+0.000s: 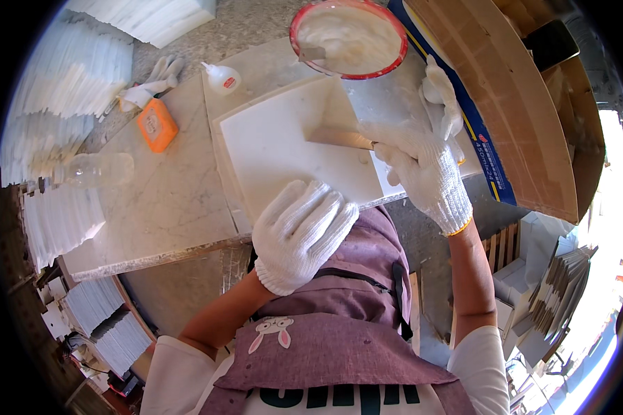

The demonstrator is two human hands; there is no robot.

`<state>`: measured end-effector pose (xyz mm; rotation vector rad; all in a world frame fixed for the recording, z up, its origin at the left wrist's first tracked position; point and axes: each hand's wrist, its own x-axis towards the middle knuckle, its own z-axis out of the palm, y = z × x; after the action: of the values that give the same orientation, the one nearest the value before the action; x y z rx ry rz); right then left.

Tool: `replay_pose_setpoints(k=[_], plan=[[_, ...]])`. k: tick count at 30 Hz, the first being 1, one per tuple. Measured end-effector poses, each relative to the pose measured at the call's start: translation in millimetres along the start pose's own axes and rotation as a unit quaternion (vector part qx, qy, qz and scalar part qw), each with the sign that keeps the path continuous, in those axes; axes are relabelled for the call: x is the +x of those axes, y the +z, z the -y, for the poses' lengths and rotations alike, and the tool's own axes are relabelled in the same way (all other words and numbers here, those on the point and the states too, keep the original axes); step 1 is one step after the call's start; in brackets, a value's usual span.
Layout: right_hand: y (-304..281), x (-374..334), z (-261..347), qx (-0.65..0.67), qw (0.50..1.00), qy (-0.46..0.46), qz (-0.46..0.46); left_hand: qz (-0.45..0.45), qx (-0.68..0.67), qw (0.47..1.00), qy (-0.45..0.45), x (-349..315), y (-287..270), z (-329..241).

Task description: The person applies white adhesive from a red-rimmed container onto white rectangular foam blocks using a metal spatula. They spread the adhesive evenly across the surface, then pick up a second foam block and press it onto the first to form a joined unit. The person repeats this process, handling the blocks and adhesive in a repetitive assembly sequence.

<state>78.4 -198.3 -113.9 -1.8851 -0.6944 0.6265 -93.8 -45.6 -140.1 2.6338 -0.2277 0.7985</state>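
Note:
A white sheet lies at a slant on the table's near edge, with a damp-looking darker patch toward its far right. My right hand, in a white knit glove with a yellow cuff edge, is closed round a scraper. The scraper's broad blade points left, low over or touching the sheet; which of the two I cannot tell. My left hand, gloved alike, lies back upward on the sheet's near edge, fingers extended close together. Beyond the sheet stands a red-rimmed basin of creamy white paste, with a flat tool at its rim.
Left of the sheet are a white squeeze bottle, an orange container and a clear bottle. Crumpled white gloves lie at the right, beside a large cardboard box. Stacked white sheets rise at the far left.

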Motion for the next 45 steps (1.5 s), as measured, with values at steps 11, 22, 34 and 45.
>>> replay_pose_setpoints(k=[11, 22, 34, 45], plan=[[5.6, -2.9, -10.7, -0.084, 0.992, -0.086, -0.036, -0.027, -0.016, 0.999, 0.007, 3.2, 4.3, -1.0], [-2.5, -28.1, -10.1, -0.028, 0.997, -0.070, 0.025, -0.034, -0.006, 0.999, 0.006, 3.2, 6.9, -1.8], [2.8, -10.7, -14.5, -0.042, 0.996, -0.073, -0.001, -0.029, 0.021, 0.999, 0.027, -7.0, 10.2, 3.5], [-1.4, 1.3, -8.4, 0.002, 0.999, -0.028, 0.029, -0.056, -0.010, 0.998, 0.029, 1.8, 10.2, 2.7]])
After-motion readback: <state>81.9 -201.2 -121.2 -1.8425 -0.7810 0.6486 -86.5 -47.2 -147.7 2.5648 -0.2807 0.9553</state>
